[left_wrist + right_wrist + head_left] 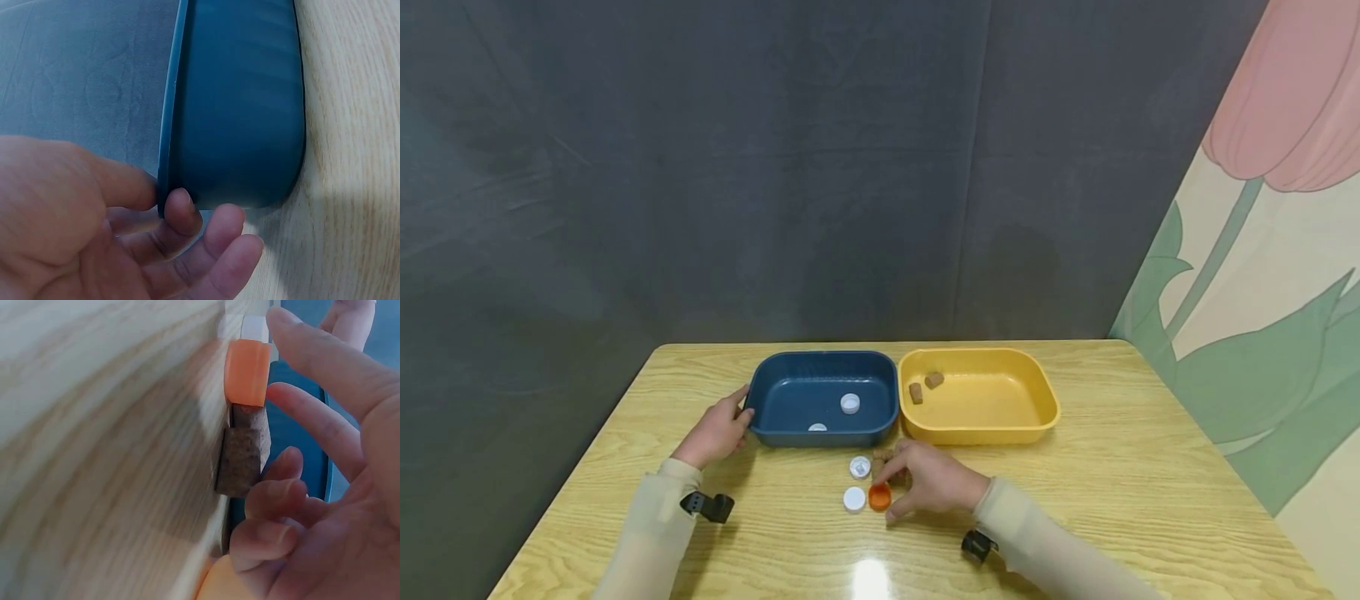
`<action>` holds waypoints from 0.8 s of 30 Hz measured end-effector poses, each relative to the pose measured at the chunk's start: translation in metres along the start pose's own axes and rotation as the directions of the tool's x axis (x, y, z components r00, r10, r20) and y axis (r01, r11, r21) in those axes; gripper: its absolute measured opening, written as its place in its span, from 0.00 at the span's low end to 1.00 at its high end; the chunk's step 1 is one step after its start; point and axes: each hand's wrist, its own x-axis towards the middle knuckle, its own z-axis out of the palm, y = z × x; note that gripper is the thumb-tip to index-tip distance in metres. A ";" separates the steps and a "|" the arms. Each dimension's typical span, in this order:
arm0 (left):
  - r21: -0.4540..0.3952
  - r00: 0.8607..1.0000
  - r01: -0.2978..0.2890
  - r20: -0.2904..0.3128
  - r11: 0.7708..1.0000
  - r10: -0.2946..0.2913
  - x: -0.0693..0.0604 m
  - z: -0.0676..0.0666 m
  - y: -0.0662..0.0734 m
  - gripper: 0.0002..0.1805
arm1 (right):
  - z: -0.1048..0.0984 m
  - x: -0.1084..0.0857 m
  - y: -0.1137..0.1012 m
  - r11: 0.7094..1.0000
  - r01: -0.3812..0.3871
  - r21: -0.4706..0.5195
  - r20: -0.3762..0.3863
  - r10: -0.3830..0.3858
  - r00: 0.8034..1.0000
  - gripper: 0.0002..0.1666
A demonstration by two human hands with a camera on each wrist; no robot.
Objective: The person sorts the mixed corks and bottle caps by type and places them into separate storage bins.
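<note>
Nearest the camera, your right cream fabric sleeve (1060,542) comes in from the near right of the dark blue rounded plastic tray (797,400). At its end your right hand (936,479) is at the small round orange plastic cap (880,498), which lies on the table just off the blue tray's near side, by its right end.

Your right thumb and forefinger are spread about the cap, not visibly closed on it; the forefinger seems to touch its edge, but you can't tell whether the thumb does. The cap lies left of your right palm, between those two fingertips: forefinger on the tray side, thumb on the side away from the tray. Your right hand is much the nearer one. The cap is round, so no long axis shows; it sits flat, and its hollow side appears to face up.

Two round white plastic caps (854,500) lie near it, also off the blue tray's near side, and two brown blocks (240,462) lie partly under your hand.

Your left hand (715,433) pinches the blue tray's left rim. Two more white caps (850,403) lie inside that tray; just right of it, the yellow plastic tray (1000,400) holds two brown blocks.
</note>
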 end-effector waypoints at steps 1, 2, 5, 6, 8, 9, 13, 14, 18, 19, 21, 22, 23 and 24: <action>-0.001 1.000 -0.001 -0.001 1.000 0.001 0.000 0.000 0.000 0.31 | 0.000 0.000 -0.001 1.000 0.004 -0.008 0.000 -0.004 1.000 0.25; -0.003 1.000 -0.002 0.000 1.000 0.002 0.000 0.000 0.000 0.31 | 0.001 0.001 -0.001 1.000 0.012 -0.017 0.000 -0.012 1.000 0.25; -0.006 1.000 -0.003 0.000 1.000 0.003 0.000 0.000 -0.001 0.31 | 0.003 0.002 -0.002 0.998 0.037 -0.049 -0.003 -0.037 0.999 0.25; -0.008 1.000 -0.003 0.001 1.000 0.003 0.000 0.000 -0.001 0.31 | 0.003 0.003 -0.003 0.998 0.041 -0.057 -0.002 -0.041 0.999 0.25; -0.007 1.000 -0.004 0.001 1.000 0.004 0.001 0.000 -0.001 0.31 | 0.004 0.003 -0.003 0.996 0.048 -0.072 -0.003 -0.049 0.999 0.25; -0.005 1.000 -0.007 0.001 1.000 0.007 0.001 0.001 -0.002 0.31 | 0.004 0.004 -0.003 0.995 0.050 -0.083 -0.002 -0.050 0.999 0.26; -0.001 1.000 -0.010 0.002 1.000 0.010 0.001 0.001 -0.002 0.31 | 0.005 0.005 -0.004 0.992 0.054 -0.110 -0.001 -0.055 0.998 0.26; 0.000 1.000 -0.011 0.004 1.000 0.011 0.001 0.001 -0.002 0.31 | 0.005 0.005 -0.004 0.991 0.054 -0.120 -0.001 -0.055 0.999 0.26; -0.003 1.000 -0.009 0.005 1.000 0.009 0.000 0.000 -0.001 0.31 | 0.005 0.006 -0.004 0.987 0.039 -0.154 -0.001 -0.040 0.999 0.26; 0.000 1.000 -0.011 0.005 1.000 0.011 0.000 0.000 -0.001 0.31 | 0.005 0.006 -0.004 0.987 0.033 -0.159 -0.002 -0.034 0.999 0.26; 0.003 1.000 -0.016 0.004 1.000 0.016 0.000 0.000 -0.001 0.31 | 0.005 0.007 -0.004 0.986 0.025 -0.163 -0.001 -0.025 1.000 0.26; 0.003 1.000 -0.016 0.003 1.000 0.016 -0.001 0.000 -0.001 0.31 | 0.005 0.007 -0.004 0.986 0.022 -0.164 -0.001 -0.023 1.000 0.26; 0.002 1.000 -0.014 0.001 1.000 0.014 -0.001 0.000 0.000 0.31 | 0.006 0.006 -0.004 0.986 0.021 -0.164 -0.002 -0.021 1.000 0.26; 0.004 1.000 -0.014 0.000 1.000 0.014 -0.002 0.000 0.000 0.31 | 0.006 0.006 -0.003 0.986 0.020 -0.163 -0.002 -0.020 1.000 0.26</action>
